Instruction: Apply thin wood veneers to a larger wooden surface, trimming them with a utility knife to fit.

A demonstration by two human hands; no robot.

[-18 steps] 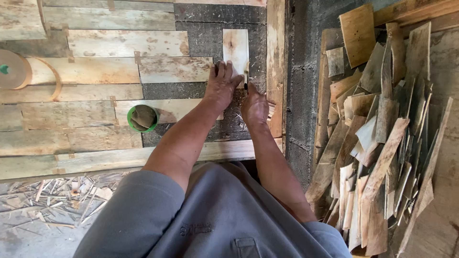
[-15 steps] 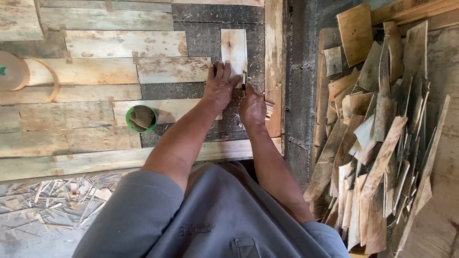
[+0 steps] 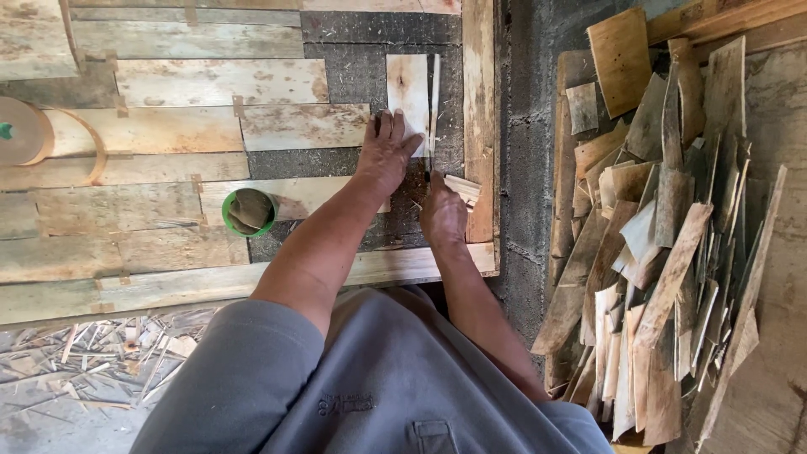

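Wooden veneer piece (image 3: 409, 88) under flat left hand (image 3: 387, 155) (fingers spread).

The tool in the right hand (image 3: 443, 214) is mostly hidden by the fist, the tape roll (image 3: 21, 130) is cut off at the left edge, and the green cup's (image 3: 249, 212) contents can't be made out.

A flat work surface (image 3: 151, 277) was covered with pale, weathered wood sheets joined edge to edge, with dark board (image 3: 353, 76) exposed between them. A vertical wood strip (image 3: 479, 101) bounded its right side. Beside it ran a grey block wall (image 3: 530, 168). Further right lay a heap of wood offcuts (image 3: 664, 235), stacked loosely and overlapping. Splinters (image 3: 92, 353) littered the grey floor at lower left. Light was even daylight.
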